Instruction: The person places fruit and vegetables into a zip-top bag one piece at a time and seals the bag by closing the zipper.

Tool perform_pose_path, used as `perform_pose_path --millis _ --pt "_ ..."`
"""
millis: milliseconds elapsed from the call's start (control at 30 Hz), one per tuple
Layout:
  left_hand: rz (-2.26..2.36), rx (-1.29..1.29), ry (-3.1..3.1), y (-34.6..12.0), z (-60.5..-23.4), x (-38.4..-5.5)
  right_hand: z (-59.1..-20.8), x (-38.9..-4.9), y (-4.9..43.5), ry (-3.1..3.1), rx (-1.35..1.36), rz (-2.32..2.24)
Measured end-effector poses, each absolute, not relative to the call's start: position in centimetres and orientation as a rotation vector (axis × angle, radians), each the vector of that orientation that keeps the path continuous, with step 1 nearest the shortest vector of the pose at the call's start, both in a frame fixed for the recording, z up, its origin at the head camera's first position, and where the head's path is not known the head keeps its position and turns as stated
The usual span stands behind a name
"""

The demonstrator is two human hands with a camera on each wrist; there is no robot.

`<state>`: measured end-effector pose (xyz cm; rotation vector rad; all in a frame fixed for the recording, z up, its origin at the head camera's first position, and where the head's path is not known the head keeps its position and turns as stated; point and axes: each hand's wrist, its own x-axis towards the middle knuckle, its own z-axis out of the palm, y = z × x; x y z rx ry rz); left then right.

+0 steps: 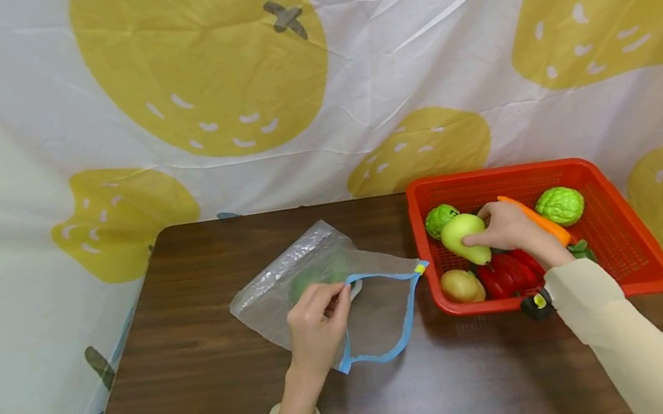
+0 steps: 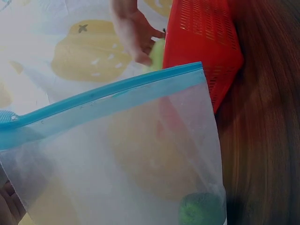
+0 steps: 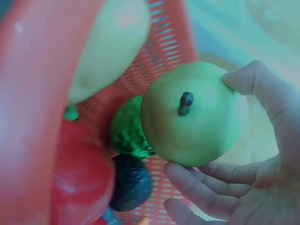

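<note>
My left hand (image 1: 315, 324) pinches the blue-edged mouth of a clear zip bag (image 1: 269, 307) lying on the table. The mouth gapes toward the right. A round green item (image 2: 201, 208) shows dimly through the plastic; its kind cannot be told. My right hand (image 1: 512, 231) holds a green pear (image 1: 459, 236) between thumb and fingers at the left side of the red basket (image 1: 628, 265). In the right wrist view the pear's dark stem faces the camera, and the pear is above the other produce.
Inside the basket are red peppers (image 1: 506, 274), a potato-like yellow item (image 1: 462, 286), an orange carrot (image 1: 536, 219) and two bumpy green items, one at the left (image 1: 442, 217) and one at the back right (image 1: 561, 206). A patterned cloth (image 1: 350, 85) hangs behind the table (image 1: 207, 406).
</note>
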<state>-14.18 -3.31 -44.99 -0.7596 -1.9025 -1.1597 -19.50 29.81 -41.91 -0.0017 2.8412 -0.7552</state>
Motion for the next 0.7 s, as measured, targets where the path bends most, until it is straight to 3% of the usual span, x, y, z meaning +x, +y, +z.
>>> perform_pose_path --millis 700 --pt "-1.156 -0.737 -1.858 -3.0 -44.6 -14.6 -37.8 -11.6 23.2 3.0 -0.392 -1.259"
